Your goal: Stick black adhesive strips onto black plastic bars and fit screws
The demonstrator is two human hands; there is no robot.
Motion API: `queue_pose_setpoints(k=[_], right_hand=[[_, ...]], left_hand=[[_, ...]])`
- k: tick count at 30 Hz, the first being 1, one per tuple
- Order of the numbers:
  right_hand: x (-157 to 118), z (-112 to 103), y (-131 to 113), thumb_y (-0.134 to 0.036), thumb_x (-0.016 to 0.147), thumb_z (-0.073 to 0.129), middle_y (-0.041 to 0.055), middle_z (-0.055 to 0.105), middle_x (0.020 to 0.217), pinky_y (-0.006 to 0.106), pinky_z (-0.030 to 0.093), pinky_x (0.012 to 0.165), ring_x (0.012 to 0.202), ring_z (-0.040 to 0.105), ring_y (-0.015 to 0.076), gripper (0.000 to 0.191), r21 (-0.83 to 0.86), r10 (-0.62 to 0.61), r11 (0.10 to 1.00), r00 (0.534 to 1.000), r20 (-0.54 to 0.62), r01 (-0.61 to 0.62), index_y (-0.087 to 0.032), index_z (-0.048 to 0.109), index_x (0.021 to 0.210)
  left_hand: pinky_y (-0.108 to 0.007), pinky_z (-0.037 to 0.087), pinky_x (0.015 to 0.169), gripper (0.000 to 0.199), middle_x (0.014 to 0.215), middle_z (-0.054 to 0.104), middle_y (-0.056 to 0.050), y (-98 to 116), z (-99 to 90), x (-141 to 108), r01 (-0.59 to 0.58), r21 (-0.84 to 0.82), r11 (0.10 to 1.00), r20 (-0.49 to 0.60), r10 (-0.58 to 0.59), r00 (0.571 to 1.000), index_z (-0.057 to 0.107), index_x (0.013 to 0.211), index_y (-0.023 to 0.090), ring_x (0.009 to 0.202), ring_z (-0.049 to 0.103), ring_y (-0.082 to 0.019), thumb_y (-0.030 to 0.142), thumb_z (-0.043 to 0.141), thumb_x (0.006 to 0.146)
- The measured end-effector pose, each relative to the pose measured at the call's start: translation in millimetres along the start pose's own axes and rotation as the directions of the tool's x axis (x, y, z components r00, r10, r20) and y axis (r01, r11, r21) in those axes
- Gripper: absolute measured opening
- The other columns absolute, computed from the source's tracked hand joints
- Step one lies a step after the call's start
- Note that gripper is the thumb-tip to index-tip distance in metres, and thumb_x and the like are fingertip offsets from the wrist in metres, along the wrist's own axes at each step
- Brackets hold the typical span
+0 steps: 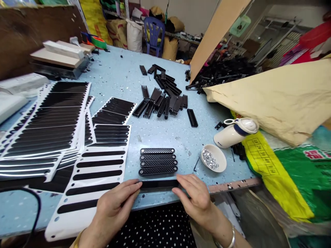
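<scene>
The bar (159,184) lies crosswise near the front edge of the table (181,137), just on the near side of the row (158,162) of four textured bars, its smooth dark face up; the left hand (115,203) has thumb and forefinger closed on its left end, and the right hand (195,194) grips the right end, thumb on the near side and fingers on the far side; whether the bar rests on the table or is held a little above it, I cannot tell; the step looks like squaring up or pressing that smooth face, so the grip should be matched at both ends, firm enough to stop a twist but light enough not to drag the surface sideways; it would help to keep the bar parallel to the row, which makes a handy straight reference, and to work pressure from one end to the other with the thumbs, checking that the edges run flush; the main risk, I judge, is a skewed end or a nudge into the row, since the gap is small; the near sheet (99,174) of dark strips sits beside the left wrist and is best kept clear of the forearm; the bowl (221,160) of silver bits and the thin key (196,164) lie beyond the right hand, and a wide elbow there could catch them.
</scene>
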State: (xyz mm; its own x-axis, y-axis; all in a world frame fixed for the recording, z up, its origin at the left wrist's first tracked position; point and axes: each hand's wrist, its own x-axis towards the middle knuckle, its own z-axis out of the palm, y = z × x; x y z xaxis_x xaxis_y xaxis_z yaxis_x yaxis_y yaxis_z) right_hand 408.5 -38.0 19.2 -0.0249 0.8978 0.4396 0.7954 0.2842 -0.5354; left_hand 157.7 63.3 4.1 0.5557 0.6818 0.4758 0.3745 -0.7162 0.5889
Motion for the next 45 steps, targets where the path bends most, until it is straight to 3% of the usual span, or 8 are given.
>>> queue_pose_setpoints(k=[3, 7, 12, 17, 22, 28, 33, 45], right_hand=[[-12.5, -9.9, 7.7, -0.016, 0.083, 0.069, 0.0106, 0.070, 0.094, 0.041, 0.055, 0.075, 0.085, 0.065, 0.0244, 0.028, -0.003, 0.145, 0.989, 0.988, -0.054, -0.145, -0.014, 0.065, 0.110], [-12.2, -8.4, 8.2, -0.013, 0.076, 0.072, 0.0075, 0.069, 0.088, 0.035, 0.057, 0.068, 0.078, 0.065, 0.0213, 0.027, 0.142, 0.279, 0.951, 0.960, -0.013, -0.274, -0.016, 0.069, 0.102], [0.4, 5.2, 4.2, -0.012, 0.072, 0.074, 0.0093, 0.071, 0.097, 0.035, 0.057, 0.077, 0.088, 0.066, 0.0223, 0.036, 0.244, 0.236, 0.942, 0.972, 0.015, -0.232, -0.016, 0.069, 0.108], [3.5, 13.0, 10.1, -0.013, 0.074, 0.073, 0.0104, 0.072, 0.096, 0.038, 0.056, 0.077, 0.087, 0.066, 0.0234, 0.035, 0.271, 0.224, 0.936, 0.974, 0.027, -0.223, -0.015, 0.070, 0.110], [-0.3, 15.9, 14.2, -0.015, 0.081, 0.069, 0.0075, 0.073, 0.096, 0.037, 0.054, 0.074, 0.085, 0.066, 0.0214, 0.029, 0.316, 0.182, 0.932, 0.983, 0.019, -0.178, -0.021, 0.071, 0.109], [-3.2, 17.4, 15.1, -0.018, 0.085, 0.067, 0.0079, 0.074, 0.102, 0.040, 0.052, 0.078, 0.087, 0.068, 0.0219, 0.029, 0.272, 0.109, 0.957, 0.994, -0.002, -0.104, -0.022, 0.069, 0.113], [-2.1, 17.5, 14.5, -0.014, 0.088, 0.062, 0.0084, 0.075, 0.102, 0.038, 0.052, 0.070, 0.081, 0.067, 0.0211, 0.026, 0.268, 0.049, 0.963, 0.998, -0.042, -0.036, -0.021, 0.070, 0.112], [-3.7, 19.6, 1.1, -0.008, 0.086, 0.060, 0.0114, 0.073, 0.105, 0.039, 0.054, 0.068, 0.078, 0.065, 0.0223, 0.031, 0.215, 0.113, 0.973, 0.987, -0.118, -0.086, -0.020, 0.071, 0.111]], left_hand=[[-0.025, 0.061, 0.078, 0.020, 0.100, 0.074, -0.005, -2.7, 0.7, -1.5, -0.026, 0.059, 0.998, -0.001, 0.026, 1.000, 0.070, 0.104, 0.021, 0.087, 0.073, -0.017, 0.027, 0.055, 0.092], [-0.032, 0.059, 0.076, 0.024, 0.104, 0.070, -0.010, -4.9, 4.1, -0.4, -0.102, 0.140, 0.985, 0.015, 0.101, 0.995, 0.067, 0.111, 0.018, 0.089, 0.069, -0.021, 0.027, 0.061, 0.089], [-0.036, 0.055, 0.070, 0.026, 0.094, 0.066, -0.010, 3.8, 9.8, 12.6, -0.200, 0.199, 0.959, 0.040, 0.196, 0.980, 0.066, 0.109, 0.015, 0.081, 0.065, -0.022, 0.028, 0.065, 0.087], [-0.037, 0.052, 0.063, 0.027, 0.084, 0.064, -0.008, 11.4, 16.8, 20.8, -0.206, 0.249, 0.946, 0.098, 0.187, 0.978, 0.066, 0.111, 0.015, 0.074, 0.060, -0.022, 0.030, 0.061, 0.089], [-0.037, 0.051, 0.066, 0.025, 0.086, 0.062, -0.009, 12.9, 24.2, 19.8, -0.211, 0.247, 0.946, 0.114, 0.187, 0.976, 0.068, 0.113, 0.018, 0.076, 0.058, -0.022, 0.023, 0.059, 0.090], [-0.040, 0.050, 0.074, 0.023, 0.096, 0.066, -0.012, 15.0, 31.0, 16.1, -0.203, 0.219, 0.954, 0.064, 0.193, 0.979, 0.068, 0.109, 0.014, 0.085, 0.058, -0.025, 0.013, 0.061, 0.087], [-0.041, 0.050, 0.074, 0.022, 0.098, 0.070, -0.012, 15.5, 32.7, 16.7, -0.200, 0.187, 0.962, 0.050, 0.194, 0.980, 0.066, 0.109, 0.013, 0.086, 0.059, -0.025, 0.014, 0.061, 0.088], [-0.040, 0.050, 0.073, 0.022, 0.095, 0.072, -0.008, 16.3, 34.2, 15.4, -0.159, 0.188, 0.969, 0.041, 0.154, 0.987, 0.066, 0.110, 0.018, 0.085, 0.062, -0.025, 0.017, 0.061, 0.088]])
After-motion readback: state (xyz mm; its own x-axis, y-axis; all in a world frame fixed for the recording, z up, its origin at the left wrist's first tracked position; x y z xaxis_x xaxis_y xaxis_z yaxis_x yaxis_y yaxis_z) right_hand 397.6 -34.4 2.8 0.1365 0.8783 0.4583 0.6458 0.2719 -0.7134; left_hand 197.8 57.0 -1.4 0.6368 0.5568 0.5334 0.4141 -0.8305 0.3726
